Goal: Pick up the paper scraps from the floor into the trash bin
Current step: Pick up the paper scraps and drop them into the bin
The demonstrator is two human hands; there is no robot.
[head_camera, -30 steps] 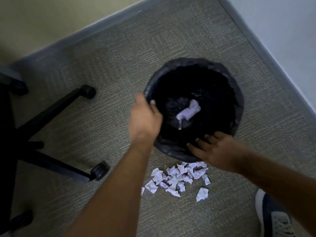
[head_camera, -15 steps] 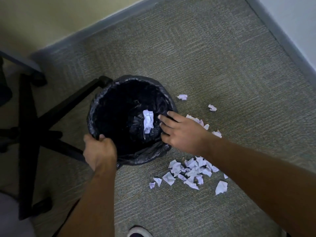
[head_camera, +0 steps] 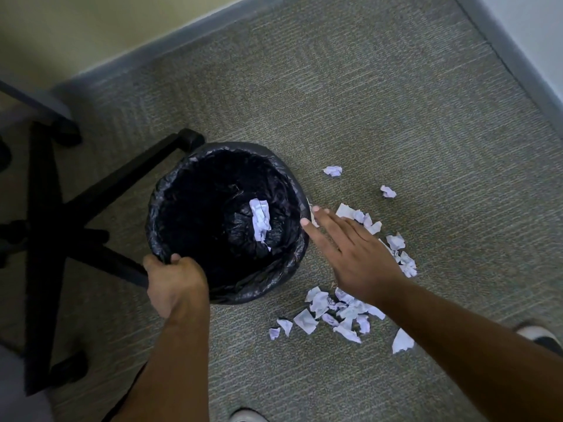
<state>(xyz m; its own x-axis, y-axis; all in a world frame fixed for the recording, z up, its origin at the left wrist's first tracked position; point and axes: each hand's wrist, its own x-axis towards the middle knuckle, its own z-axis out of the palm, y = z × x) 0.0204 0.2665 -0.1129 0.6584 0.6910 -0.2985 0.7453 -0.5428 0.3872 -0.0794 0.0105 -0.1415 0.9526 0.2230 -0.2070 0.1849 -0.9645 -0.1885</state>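
Covering paper scraps (head_camera: 344,312), right hand (head_camera: 356,254) flat

The left hand (head_camera: 175,284) is curled closed, knuckles up, its forearm reaching in from the lower edge. The right hand (head_camera: 355,254) is held flat and palm down (fingers straight and slightly spread), with its forearm stretched in from the lower right.

no readable text anywhere.
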